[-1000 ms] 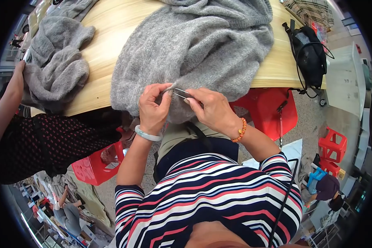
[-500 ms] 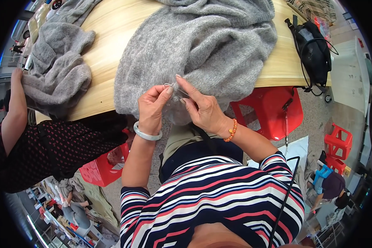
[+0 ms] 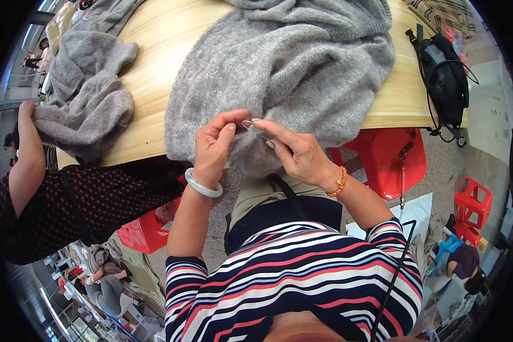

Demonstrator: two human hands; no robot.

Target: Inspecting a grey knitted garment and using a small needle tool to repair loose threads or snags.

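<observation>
Over the table's near edge drapes a fuzzy grey knit garment (image 3: 222, 74), and both of my hands are in front of its lower part. My right hand (image 3: 302, 155) is closed on a thin metal wire tool (image 3: 247, 123) with a small loop at one end; its index fingertip lies by the loop. Part of the tool is hidden by the fingers, and its exact kind is too small to tell. My left hand (image 3: 211, 145) is beside the loop, index finger stretched out and thumb apart from it. Any thread between the hands is too fine to make out.
A second grey knit (image 3: 94, 85) lies at the left on the wooden table (image 3: 154, 62), touched by a co-worker's hand (image 3: 25, 108). A black bag with a cord (image 3: 444, 80) sits at the right end. Red stools (image 3: 393, 162) stand below the table edge.
My left finger and thumb have parted from the wire loop they pinched before. My right index fingertip is now at the loop. The whole view has shifted slightly.
</observation>
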